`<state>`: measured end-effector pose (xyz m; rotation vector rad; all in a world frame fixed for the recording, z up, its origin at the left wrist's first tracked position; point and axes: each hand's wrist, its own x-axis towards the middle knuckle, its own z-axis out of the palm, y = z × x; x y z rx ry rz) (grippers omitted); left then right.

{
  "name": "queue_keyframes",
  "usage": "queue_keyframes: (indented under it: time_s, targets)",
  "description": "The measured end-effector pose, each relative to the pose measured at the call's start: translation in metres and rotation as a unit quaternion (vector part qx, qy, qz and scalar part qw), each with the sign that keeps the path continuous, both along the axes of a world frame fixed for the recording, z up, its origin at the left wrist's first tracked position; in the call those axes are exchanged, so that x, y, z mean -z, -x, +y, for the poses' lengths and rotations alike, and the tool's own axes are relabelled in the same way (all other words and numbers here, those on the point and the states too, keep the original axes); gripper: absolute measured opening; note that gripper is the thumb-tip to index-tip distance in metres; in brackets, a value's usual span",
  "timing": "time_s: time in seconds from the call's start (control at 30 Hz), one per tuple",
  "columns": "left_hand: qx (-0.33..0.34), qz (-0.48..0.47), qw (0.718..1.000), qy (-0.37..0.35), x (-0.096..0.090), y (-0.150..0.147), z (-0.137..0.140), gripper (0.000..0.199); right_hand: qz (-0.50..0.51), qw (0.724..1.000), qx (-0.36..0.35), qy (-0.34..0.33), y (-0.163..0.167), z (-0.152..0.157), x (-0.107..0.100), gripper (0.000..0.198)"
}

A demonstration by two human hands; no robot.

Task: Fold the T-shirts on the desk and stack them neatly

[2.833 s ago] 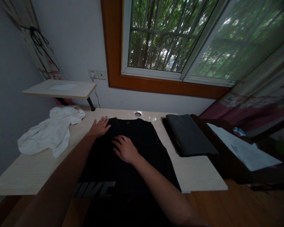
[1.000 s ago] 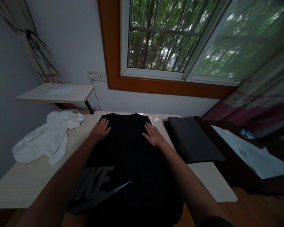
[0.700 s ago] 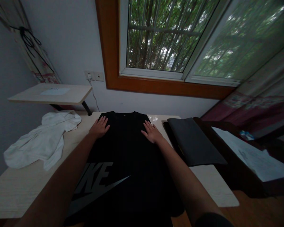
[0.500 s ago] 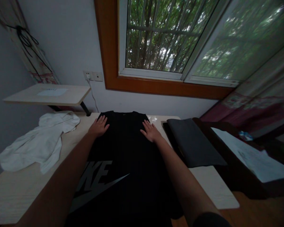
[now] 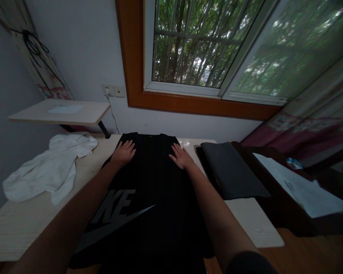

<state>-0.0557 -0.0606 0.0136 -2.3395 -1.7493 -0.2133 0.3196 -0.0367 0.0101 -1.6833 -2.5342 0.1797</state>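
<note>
A black T-shirt (image 5: 154,179) with a grey logo lies spread over the table (image 5: 17,232), collar toward the wall and lower part over the near edge. On its upper left side rests my left hand (image 5: 124,153), palm down, fingers apart. My right hand (image 5: 182,156) lies flat on the upper right side, its fingers also spread. Neither hand grips the cloth. Both forearms reach across the shirt, hiding part of the logo and the sides.
Left of the shirt is a crumpled white garment (image 5: 48,163), below a small raised shelf (image 5: 82,116) with a paper on it. Dark folded fabric or a flat case (image 5: 234,169) lies at the right. Beyond it, a white sheet (image 5: 300,186) rests on a dark surface. A window (image 5: 200,49) is behind.
My left hand has shifted slightly right and inward on the shirt. My right hand stays at nearly the same spot. The view has moved a little.
</note>
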Motion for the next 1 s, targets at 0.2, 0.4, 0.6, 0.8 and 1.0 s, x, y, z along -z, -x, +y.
queue_keyframes:
  time_s: [0.2, 0.4, 0.6, 0.8, 1.0]
  targets:
    - [0.004, -0.032, 0.999, 0.008, 0.011, -0.02, -0.049, 0.063, -0.018, 1.0, 0.0, -0.007, 0.001, 0.001, 0.002, 0.08]
    - [-0.028, -0.041, 0.999, 0.003, 0.014, -0.007, -0.072, 0.061, -0.04, 0.999, -0.004, -0.032, 0.003, -0.001, 0.001, 0.077]
    - [-0.03, -0.051, 0.998, -0.005, 0.009, -0.008, -0.079, 0.06, -0.055, 0.995, -0.004, -0.082, 0.015, -0.015, -0.014, 0.071]
    - [-0.031, -0.066, 0.997, -0.018, 0.007, -0.004, -0.087, 0.057, 0.024, 0.995, -0.031, -0.09, 0.015, -0.058, -0.01, 0.072]
    - [-0.016, -0.053, 0.998, 0.016, 0.005, 0.013, -0.107, 0.059, 0.018, 0.997, -0.055, -0.043, -0.006, -0.091, 0.002, 0.074]
